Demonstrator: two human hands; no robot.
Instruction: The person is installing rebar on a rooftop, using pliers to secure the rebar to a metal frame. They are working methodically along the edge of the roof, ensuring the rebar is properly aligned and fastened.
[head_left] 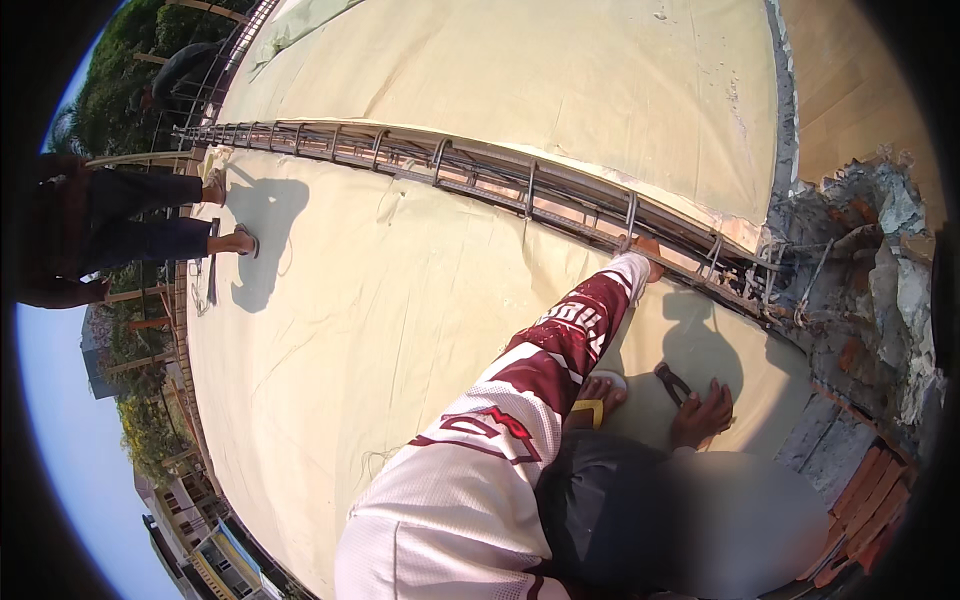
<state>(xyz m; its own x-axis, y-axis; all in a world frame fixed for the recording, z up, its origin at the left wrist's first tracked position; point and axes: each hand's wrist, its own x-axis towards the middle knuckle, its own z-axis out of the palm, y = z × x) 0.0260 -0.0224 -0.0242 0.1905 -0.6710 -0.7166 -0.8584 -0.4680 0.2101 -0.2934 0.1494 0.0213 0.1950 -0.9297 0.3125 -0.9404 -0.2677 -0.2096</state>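
My left hand [645, 258] grips the steel rebar cage [530, 190] near its right end, my arm in a white-and-maroon sleeve stretched across the pale sheeting [420, 300]. Lower right, my right hand [702, 418] is closed on the handles of dark pincers [670, 380], low over the sheet in shadow; a blurred patch hides its arm. The cage runs diagonally along a gap between two sheeted areas. A sandaled foot [600, 395] shows beside my left arm, above dark trousers.
At the right are broken concrete and brick [870, 280] and stacked red bricks [865, 505]. Another person [130, 220] in dark trousers stands at the left near the edge, where rods, timber, trees and buildings show. A plywood board [850, 80] lies at the top right.
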